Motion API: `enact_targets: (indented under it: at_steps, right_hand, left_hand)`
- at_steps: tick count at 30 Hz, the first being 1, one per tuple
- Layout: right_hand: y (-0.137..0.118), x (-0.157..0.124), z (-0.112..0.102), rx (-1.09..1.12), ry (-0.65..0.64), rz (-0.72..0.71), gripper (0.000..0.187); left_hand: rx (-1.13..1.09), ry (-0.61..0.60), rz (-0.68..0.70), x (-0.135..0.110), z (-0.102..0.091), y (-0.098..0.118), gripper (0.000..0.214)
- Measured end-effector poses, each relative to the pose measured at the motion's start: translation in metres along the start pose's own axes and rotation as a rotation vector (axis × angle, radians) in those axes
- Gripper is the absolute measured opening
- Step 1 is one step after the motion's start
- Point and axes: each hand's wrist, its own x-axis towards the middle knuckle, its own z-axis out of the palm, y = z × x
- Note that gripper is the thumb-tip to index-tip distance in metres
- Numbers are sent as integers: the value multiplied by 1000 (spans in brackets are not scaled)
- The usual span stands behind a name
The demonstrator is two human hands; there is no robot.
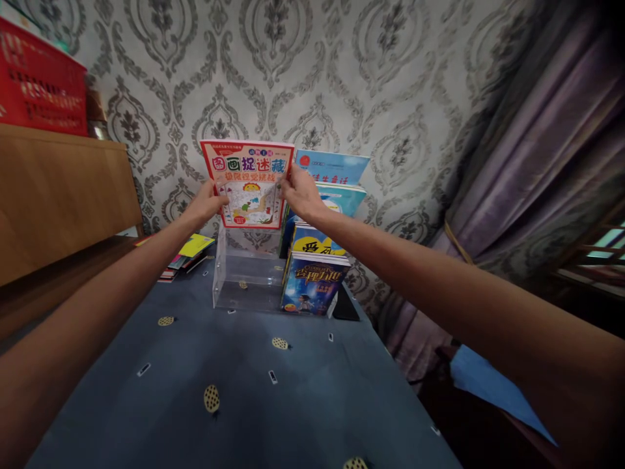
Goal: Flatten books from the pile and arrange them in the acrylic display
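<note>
A red-bordered picture book (249, 189) is held upright by both hands above the left part of a clear tiered rack (241, 296). My left hand (209, 200) grips the book's left edge, thumb on the front cover. At its right edge, my right hand (301, 190) pinches the cover the same way. Several books fill the rack's right side: a dark blue book (312, 286) lowest in front, a yellow and blue book (317, 241) behind it, and light blue books (334, 168) highest at the back. Whether the held book rests on the rack's back tier, I cannot tell.
A stack of books (188, 254) lies at the table's back left. Left of it stands a wooden cabinet (63, 189) with a red basket (41, 85) on top. A dark flat object (346, 306) lies right of the rack on the blue tablecloth (244, 404). Purple curtains (517, 176) hang at right.
</note>
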Motion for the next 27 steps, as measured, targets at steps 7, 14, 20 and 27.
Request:
enact_targets:
  at_steps: [7,14,20,27]
  right_hand:
    - [-1,-10,7,-23,-22,46,25]
    - [-1,-14,8,-49,-43,52,24]
    - [-3,-11,6,-104,5,13,25]
    - [-16,-13,-3,-165,23,-26,32]
  left_hand:
    - [13,-21,-34,-6,3,-17,61]
    - [-27,-95,-33,-10,5,-27,62]
    - [-52,-100,-49,-12,4,-38,53]
    - [-86,-92,22,-10,6,-49,51]
